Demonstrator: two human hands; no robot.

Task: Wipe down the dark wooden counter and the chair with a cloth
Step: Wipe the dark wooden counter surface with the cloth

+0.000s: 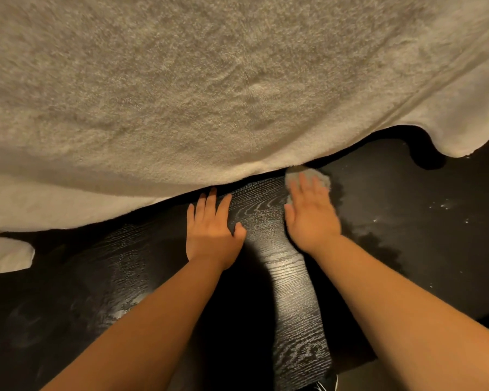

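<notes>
The dark wooden counter [291, 277] with pale grain fills the lower half of the head view. My right hand [311, 213] lies flat with straight fingers on a small grey cloth [319, 176], pressing it onto the counter just below the edge of a big towel. My left hand [212, 230] rests flat on the bare wood beside it, fingers spread, fingertips near the towel's hem. No chair is in view.
A large beige terry towel [209, 88] hangs close in front and covers the whole upper half of the view. Wet smears and droplets [441, 210] shine on the counter to the right. The counter's near edge runs at lower right.
</notes>
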